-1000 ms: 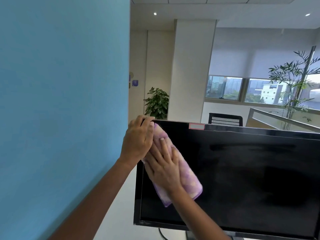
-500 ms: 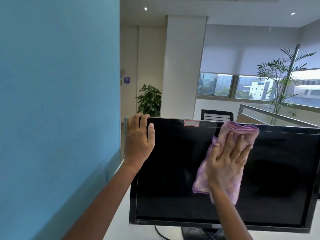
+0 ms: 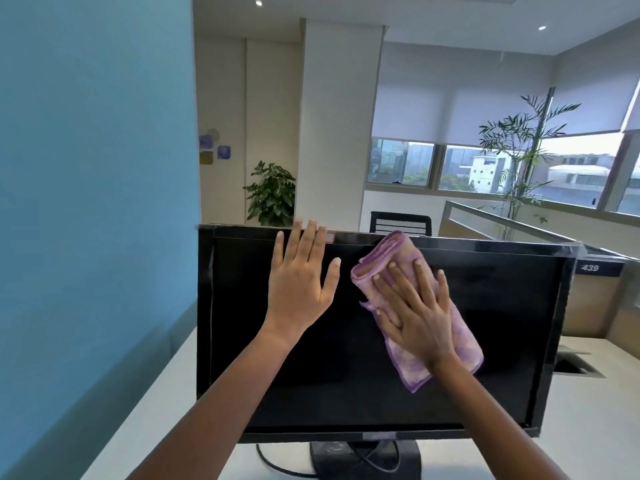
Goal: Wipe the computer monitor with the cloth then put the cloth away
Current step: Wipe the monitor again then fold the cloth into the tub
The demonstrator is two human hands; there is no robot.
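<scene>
Purple folded cloth [image 3: 415,306] pressed flat against glossy black monitor [image 3: 346,393].

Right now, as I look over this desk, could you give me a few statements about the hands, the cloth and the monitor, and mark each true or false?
1. The right hand presses a purple cloth flat against the monitor. True.
2. The left hand grips the cloth too. False: it holds nothing, fingers straight, near the monitor's top edge.
3. The monitor shows a bright picture. False: its screen is dark.
4. A potted plant stands in the room behind the monitor. True.
</scene>
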